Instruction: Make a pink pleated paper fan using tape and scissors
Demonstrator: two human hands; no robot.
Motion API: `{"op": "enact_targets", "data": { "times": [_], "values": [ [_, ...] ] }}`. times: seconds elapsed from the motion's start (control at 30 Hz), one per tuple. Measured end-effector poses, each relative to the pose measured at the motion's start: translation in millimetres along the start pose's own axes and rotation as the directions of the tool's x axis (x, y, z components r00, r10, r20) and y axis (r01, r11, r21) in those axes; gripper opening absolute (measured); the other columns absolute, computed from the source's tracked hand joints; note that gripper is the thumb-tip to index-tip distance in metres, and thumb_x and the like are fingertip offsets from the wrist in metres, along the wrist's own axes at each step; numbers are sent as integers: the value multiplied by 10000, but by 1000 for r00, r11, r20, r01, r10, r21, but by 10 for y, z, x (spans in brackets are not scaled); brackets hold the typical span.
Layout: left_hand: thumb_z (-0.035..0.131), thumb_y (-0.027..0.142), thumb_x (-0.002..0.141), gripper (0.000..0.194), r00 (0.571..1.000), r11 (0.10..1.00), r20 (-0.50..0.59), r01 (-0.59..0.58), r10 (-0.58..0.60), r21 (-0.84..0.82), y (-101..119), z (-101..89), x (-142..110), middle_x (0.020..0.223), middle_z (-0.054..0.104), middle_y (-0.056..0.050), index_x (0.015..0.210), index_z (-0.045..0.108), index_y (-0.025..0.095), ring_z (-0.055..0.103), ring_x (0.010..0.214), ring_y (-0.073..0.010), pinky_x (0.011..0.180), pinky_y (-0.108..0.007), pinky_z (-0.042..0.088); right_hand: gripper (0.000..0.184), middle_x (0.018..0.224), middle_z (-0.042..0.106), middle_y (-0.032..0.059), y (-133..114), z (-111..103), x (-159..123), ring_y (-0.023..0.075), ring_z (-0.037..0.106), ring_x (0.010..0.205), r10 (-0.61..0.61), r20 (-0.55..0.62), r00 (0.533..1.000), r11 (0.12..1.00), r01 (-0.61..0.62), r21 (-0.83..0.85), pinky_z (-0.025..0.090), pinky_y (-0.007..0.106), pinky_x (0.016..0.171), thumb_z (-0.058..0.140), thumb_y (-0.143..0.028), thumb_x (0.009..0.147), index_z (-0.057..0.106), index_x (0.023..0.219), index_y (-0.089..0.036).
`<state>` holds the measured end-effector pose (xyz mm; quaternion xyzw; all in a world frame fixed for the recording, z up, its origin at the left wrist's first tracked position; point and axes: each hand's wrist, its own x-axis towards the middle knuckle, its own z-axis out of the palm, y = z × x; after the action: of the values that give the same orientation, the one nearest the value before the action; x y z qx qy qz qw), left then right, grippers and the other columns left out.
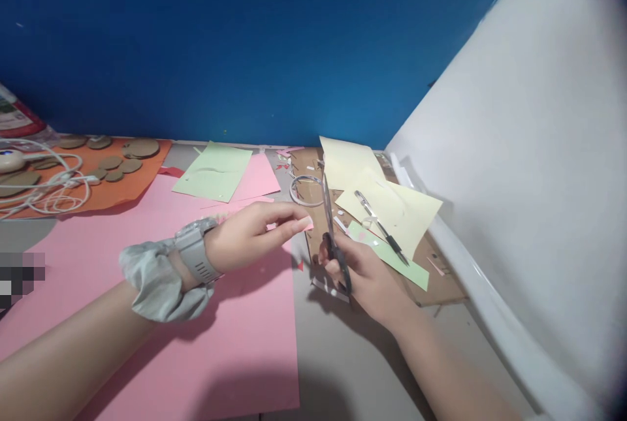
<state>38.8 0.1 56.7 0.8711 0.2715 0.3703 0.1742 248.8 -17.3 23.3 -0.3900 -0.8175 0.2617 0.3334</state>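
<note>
My left hand (257, 232) is closed in a pinch on a small piece of pink paper (307, 224), above the right edge of a large pink sheet (249, 362). A grey watch and a pale scrunchie circle that wrist. My right hand (360, 267) grips black-handled scissors (331, 245), its fingers in the handle loops and the blades pointing up and away. The blades look nearly closed, a little right of the pinched paper and apart from it. Behind them a roll of tape (307, 191) lies on a cardboard piece (313, 245).
Pale yellow sheets (350, 163), a black pen (382, 228) and a green strip (416, 271) lie on the cardboard. Cardboard discs (141, 148) rest on orange paper (147, 176) at left, near white cables (73, 179). A blue wall (274, 49) and white wall (539, 147) border the surface.
</note>
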Motion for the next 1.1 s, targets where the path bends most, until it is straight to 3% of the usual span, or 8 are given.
{"op": "enact_targets", "data": {
  "times": [0.2, 0.3, 0.43, 0.67, 1.1],
  "values": [
    [391, 294, 917, 231, 997, 997, 4, -77, 77, 10, -44, 9, 0, 796, 593, 10, 911, 583, 164, 507, 698, -98, 637, -197, 387, 260, 700, 459, -41, -27, 0, -12, 122, 399, 596, -22, -64, 998, 934, -2, -357, 293, 252, 533, 560, -394, 788, 370, 751, -221],
    [398, 241, 910, 197, 990, 990, -12, -140, 140, 27, -87, 18, -3, 813, 608, 4, 950, 576, 168, 527, 721, -101, 645, -195, 397, 276, 689, 453, -50, -23, -1, 1, 121, 398, 590, -38, -88, 995, 895, -5, -446, 285, 248, 531, 566, -330, 775, 315, 732, -224],
    [409, 216, 903, 182, 988, 986, -6, -157, 157, 50, -123, 21, 3, 820, 621, -11, 937, 577, 155, 547, 736, -106, 666, -197, 416, 250, 710, 462, -48, -14, -18, 8, 121, 413, 615, -48, -80, 996, 885, 6, -466, 295, 243, 547, 560, -269, 770, 315, 743, -224],
    [437, 231, 905, 199, 978, 977, 10, -210, 209, 50, -162, 35, 14, 893, 663, -32, 970, 617, 174, 588, 805, -118, 718, -199, 436, 275, 694, 452, -57, 1, -27, 2, 113, 400, 593, -36, -47, 998, 887, 10, -461, 280, 236, 527, 554, -308, 791, 301, 724, -224],
    [418, 215, 902, 226, 986, 982, -1, -163, 164, 97, -138, 43, 10, 827, 645, -25, 971, 626, 162, 561, 724, -118, 648, -205, 423, 263, 690, 431, -43, 52, -27, 18, 132, 393, 603, -57, -67, 996, 851, 14, -526, 256, 246, 529, 519, -223, 757, 261, 709, -228]
  ]
}}
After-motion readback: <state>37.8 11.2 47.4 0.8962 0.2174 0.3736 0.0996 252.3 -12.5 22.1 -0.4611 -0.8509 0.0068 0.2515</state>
